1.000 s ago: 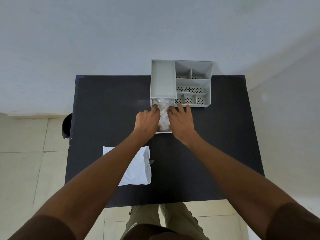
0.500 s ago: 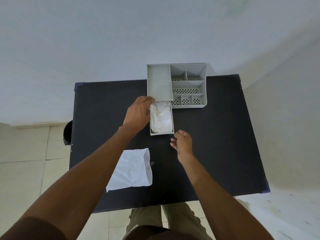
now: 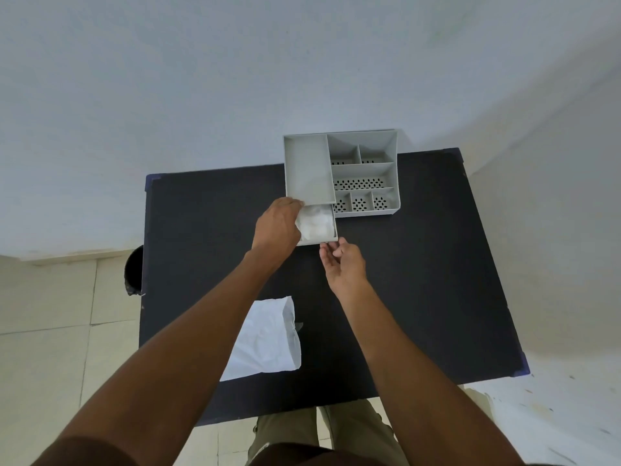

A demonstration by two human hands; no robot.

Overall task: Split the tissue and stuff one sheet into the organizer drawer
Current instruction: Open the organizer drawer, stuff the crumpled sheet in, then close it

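A grey organizer (image 3: 363, 169) stands at the far edge of the dark tabletop (image 3: 420, 280). Its drawer (image 3: 317, 242) is pulled partway out toward the person, with a crumpled tissue sheet (image 3: 317, 223) lying inside. The left hand (image 3: 277, 227) rests against the drawer's left side, fingers curled over its edge and touching the crumpled sheet. The right hand (image 3: 342, 264) hovers at the drawer's front, palm up, fingers loosely spread and holding nothing. The other tissue sheet (image 3: 265, 341) lies flat near the tabletop's near edge.
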